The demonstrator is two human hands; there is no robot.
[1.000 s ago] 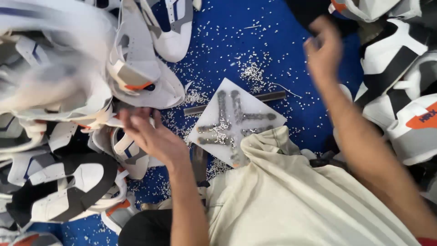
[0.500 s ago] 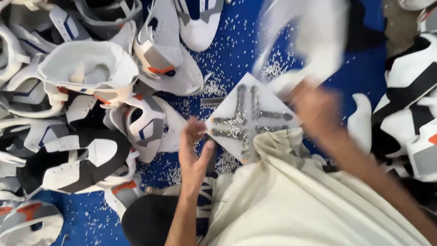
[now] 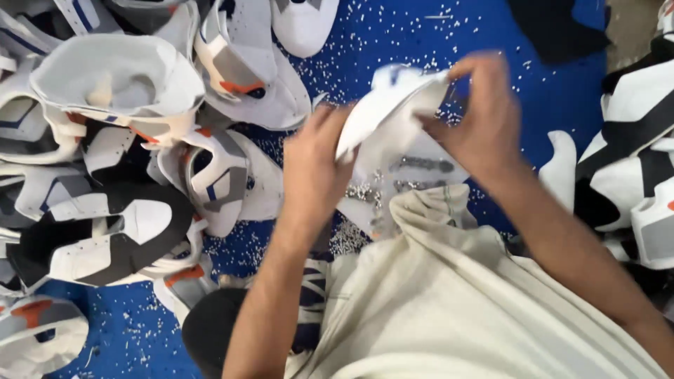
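Matt white shoe upper (image 3: 390, 116) (smooth, leather-like); blue floor (image 3: 393, 35) gritty with white scraps; cream shirt (image 3: 449, 309) is soft cloth.

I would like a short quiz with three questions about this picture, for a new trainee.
1. True or false: both hands grip the same white fabric shoe upper.
2. Which colour is the work surface under the small white punched bits?
A. green
B. blue
C. red
3. Fill in: the pile of white, black and orange shoe uppers that is nearer the left hand lies on the person's ____ side.

Key:
1. True; the right hand holds its other edge.
2. B.
3. Left.
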